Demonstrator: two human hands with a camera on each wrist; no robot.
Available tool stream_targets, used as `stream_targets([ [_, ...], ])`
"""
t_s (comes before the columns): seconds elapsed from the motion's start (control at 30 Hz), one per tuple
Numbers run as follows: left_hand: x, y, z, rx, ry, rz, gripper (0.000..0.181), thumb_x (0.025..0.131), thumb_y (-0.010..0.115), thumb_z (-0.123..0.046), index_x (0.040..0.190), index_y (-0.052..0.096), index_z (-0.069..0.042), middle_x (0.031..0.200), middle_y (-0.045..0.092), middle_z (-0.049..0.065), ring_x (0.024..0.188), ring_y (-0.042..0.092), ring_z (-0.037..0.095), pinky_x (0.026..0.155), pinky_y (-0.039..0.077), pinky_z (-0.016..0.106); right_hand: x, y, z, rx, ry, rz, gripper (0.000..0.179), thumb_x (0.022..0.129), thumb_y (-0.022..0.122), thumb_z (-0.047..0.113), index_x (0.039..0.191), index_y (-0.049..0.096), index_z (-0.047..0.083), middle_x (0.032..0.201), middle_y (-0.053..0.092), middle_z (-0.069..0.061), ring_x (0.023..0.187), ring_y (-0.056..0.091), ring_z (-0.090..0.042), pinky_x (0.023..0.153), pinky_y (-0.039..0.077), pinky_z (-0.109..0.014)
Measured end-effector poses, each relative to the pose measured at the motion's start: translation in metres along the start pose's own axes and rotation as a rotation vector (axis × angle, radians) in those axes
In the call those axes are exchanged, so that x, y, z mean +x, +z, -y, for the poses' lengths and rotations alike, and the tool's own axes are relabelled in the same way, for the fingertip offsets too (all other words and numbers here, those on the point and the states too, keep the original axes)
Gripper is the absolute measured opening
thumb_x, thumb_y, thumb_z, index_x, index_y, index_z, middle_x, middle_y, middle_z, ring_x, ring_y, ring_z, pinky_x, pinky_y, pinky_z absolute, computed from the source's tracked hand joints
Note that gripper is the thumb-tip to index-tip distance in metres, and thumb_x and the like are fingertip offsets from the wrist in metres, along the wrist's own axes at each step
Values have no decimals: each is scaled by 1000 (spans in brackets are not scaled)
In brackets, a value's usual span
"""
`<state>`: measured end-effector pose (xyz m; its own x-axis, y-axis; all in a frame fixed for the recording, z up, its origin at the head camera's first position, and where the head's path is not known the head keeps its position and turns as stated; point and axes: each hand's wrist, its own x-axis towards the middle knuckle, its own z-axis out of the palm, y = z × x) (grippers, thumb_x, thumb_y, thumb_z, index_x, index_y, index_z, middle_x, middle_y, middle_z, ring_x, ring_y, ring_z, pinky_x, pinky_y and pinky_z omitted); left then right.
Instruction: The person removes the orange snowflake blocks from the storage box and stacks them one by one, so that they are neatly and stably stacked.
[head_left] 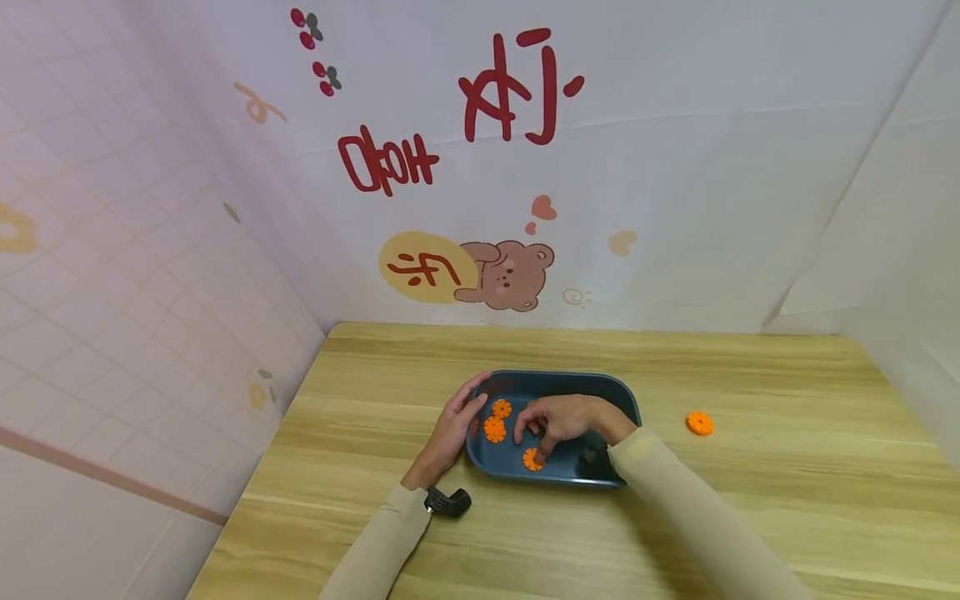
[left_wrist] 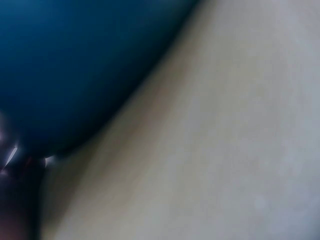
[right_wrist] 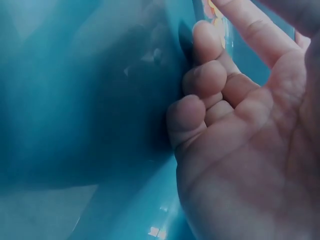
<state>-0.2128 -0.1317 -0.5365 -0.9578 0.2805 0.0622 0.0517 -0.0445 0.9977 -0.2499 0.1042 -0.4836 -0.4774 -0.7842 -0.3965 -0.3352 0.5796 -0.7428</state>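
A dark blue plastic basin (head_left: 555, 481) sits on the table. My left hand (head_left: 450, 429) holds its left end, with fingers along the corner and thumb over the rim. Inside the basin is my right hand (head_left: 566, 417), palm down, its index finger and thumb apart. The thumb touches an orange notched disc (head_left: 532, 459) on the basin floor. More orange notched discs (head_left: 495, 429) lie at the basin's left. In the right wrist view, the other fingers (right_wrist: 205, 80) of that hand are bent beside the blue wall. The left wrist view shows mostly the blurred basin side (left_wrist: 75, 75).
An orange notched disc (head_left: 700, 423) lies on the wooden table (head_left: 375, 383), right of the basin. A black wrist device (head_left: 448, 502) sits at the left cuff. A printed white wall covering (head_left: 675, 167) rises behind the table, and another covers the left side.
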Motion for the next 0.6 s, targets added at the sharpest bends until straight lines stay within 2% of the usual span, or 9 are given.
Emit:
stream_targets([
  [0.27, 0, -1, -1, 8, 1, -11, 41, 104, 52, -33, 145, 51, -27, 151, 44, -7, 134, 44, 17, 105, 38, 22, 2, 2, -1, -32, -7, -10, 30, 77, 85, 19, 103, 72, 27, 98, 53, -6, 87, 46, -16, 74, 37, -29],
  [0.6, -1, 0, 1, -4, 4, 6, 44, 105, 50, -32, 148, 48, -22, 153, 42, -3, 135, 44, 21, 105, 38, 23, 2, 6, -2, -64, -16, -20, 31, 76, 85, 16, 101, 71, 27, 97, 51, -2, 87, 45, -16, 77, 38, -30],
])
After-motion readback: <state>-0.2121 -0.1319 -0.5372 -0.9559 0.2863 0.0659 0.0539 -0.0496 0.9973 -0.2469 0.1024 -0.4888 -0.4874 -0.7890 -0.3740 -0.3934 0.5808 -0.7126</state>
